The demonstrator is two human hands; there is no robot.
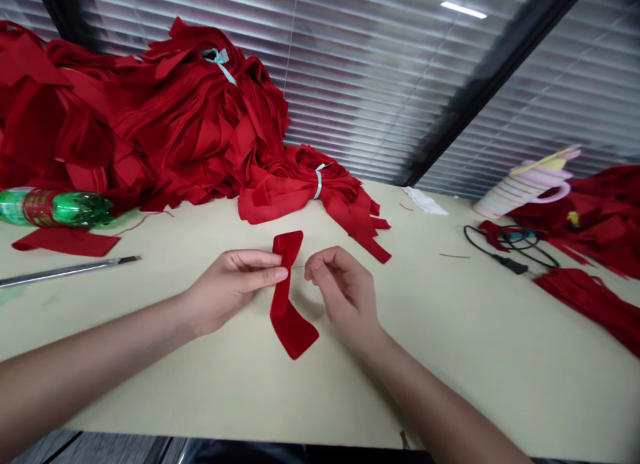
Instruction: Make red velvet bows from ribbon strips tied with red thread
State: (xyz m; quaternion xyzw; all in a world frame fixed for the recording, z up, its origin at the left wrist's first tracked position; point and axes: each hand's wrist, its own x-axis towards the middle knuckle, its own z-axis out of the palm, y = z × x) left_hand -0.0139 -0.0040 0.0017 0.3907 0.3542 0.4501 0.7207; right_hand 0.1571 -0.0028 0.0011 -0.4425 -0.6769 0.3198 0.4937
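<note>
Head view, sole entry.

Left hand [225, 294]: thumb and fingers closing in a pinch on the upper half of a red fabric strip [282, 297], no gap showing.

Red fabric strip: hanging between the two hands above the middle of a pale table [200, 391], its upper end rising past the left thumb, its lower end bending toward the right.

Right hand [347, 294]: thumb and forefinger meeting at the tips, the other fingers curling inward; apparently gripping a thin strand [299, 267], which is spanning the short gap to the strip.

Table, left: a green bottle [83, 209] lying on its side; a flat red piece [67, 242] lying just in front; a slim metallic tool [70, 271] pointing inward, nearer the person.

Table, rear: a large heap of red strips [165, 117] piling up against window blinds [350, 71], a pale blue tie [220, 57] showing near its top; a smaller red bundle [290, 177] spreading beside it, another pale blue tie [319, 181] circling it.

Table, right: a crumpled white paper [425, 201] lying near the blinds; a striped mug [517, 189] appearing tilted; a black cable [515, 265] looping in front; more red fabric [605, 211] filling the far side.
</note>
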